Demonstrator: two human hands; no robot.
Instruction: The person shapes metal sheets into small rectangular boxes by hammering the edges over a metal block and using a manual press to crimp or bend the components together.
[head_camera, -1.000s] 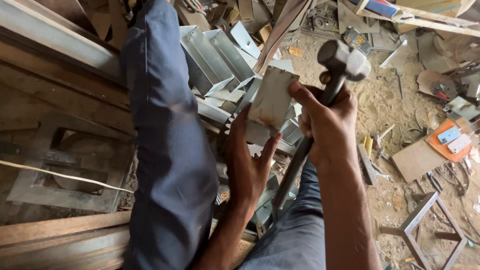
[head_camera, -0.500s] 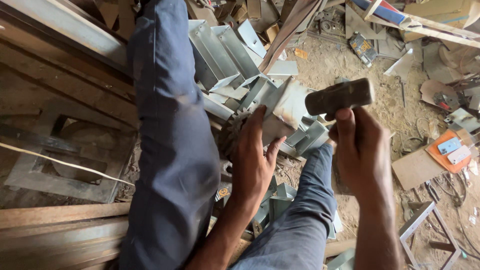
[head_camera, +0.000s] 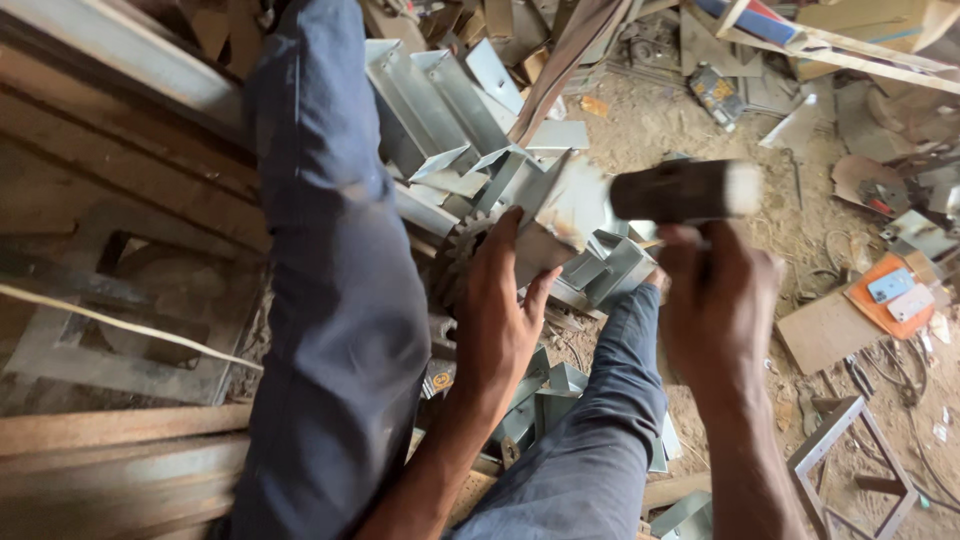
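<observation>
Left hand (head_camera: 500, 310) is pressed flat-ish against a bent sheet-metal piece (head_camera: 555, 225), fingers spread and extended up along its face, thumb on the right edge; it steadies the piece rather than wrapping it. The piece stands tilted on top of a heap of similar grey folded metal brackets (head_camera: 440, 110), between the person's two legs in dark blue trousers (head_camera: 330, 300). Right hand (head_camera: 715, 310) is closed in a fist around a hammer handle; the handle itself is mostly hidden by the hand. Hammer head (head_camera: 685, 190) is dark, motion-blurred, lying roughly horizontal just right of the piece's upper edge; cannot tell whether it touches the metal. A toothed gear-like part (head_camera: 462, 245) sits just left of the left hand's fingers. Left of the legs: rusty steel bars and timber (head_camera: 120, 200). Right: sandy floor (head_camera: 790, 240) littered with offcuts, an orange flat item (head_camera: 885, 300) and a small metal frame (head_camera: 850, 450).
</observation>
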